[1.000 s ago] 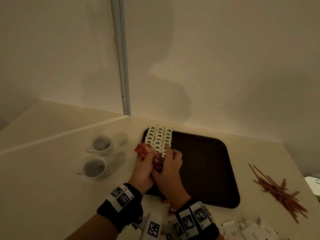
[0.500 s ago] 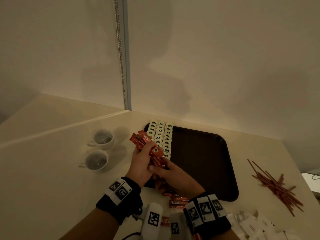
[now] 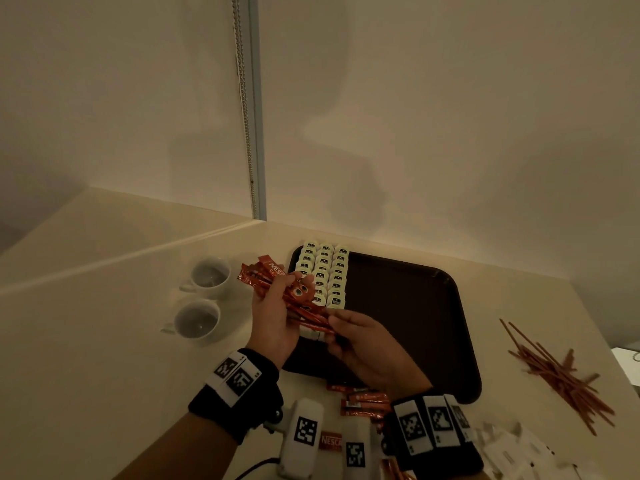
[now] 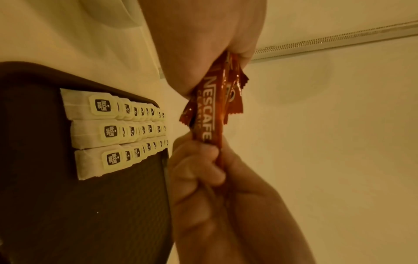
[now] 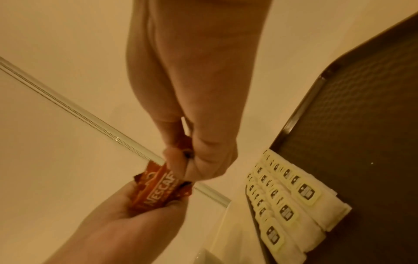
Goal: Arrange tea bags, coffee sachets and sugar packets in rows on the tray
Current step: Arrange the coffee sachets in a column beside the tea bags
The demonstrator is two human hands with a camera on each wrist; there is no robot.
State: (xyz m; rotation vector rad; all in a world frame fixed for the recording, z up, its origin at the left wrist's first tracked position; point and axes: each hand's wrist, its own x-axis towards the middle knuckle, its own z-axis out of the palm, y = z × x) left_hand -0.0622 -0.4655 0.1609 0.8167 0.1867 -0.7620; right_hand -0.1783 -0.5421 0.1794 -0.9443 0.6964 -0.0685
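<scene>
Above the left rim of the dark brown tray (image 3: 408,341), my left hand (image 3: 277,306) grips a bundle of red coffee sachets (image 3: 273,277). My right hand (image 3: 341,327) pinches the bundle's near end. In the left wrist view the right hand (image 4: 203,169) is curled round the lower end of the sachets (image 4: 209,114). The right wrist view has the left hand (image 5: 126,219) holding the sachets (image 5: 158,194) under the right hand (image 5: 196,157). White tea bags (image 3: 325,271) lie in three rows along the tray's left side and also appear as tea bags (image 4: 113,128) and tea bags (image 5: 285,198).
Two white cups (image 3: 209,277) (image 3: 197,322) stand on the counter left of the tray. Loose coffee sachets (image 3: 363,405) lie in front of the tray. Brown stir sticks (image 3: 561,375) are scattered at the right, and white packets (image 3: 512,452) lie at the near right corner. A wall stands close behind.
Both hands have lifted the sachet bundle up and left from the tray's edge. My right hand slid from on top of the bundle to its near end.
</scene>
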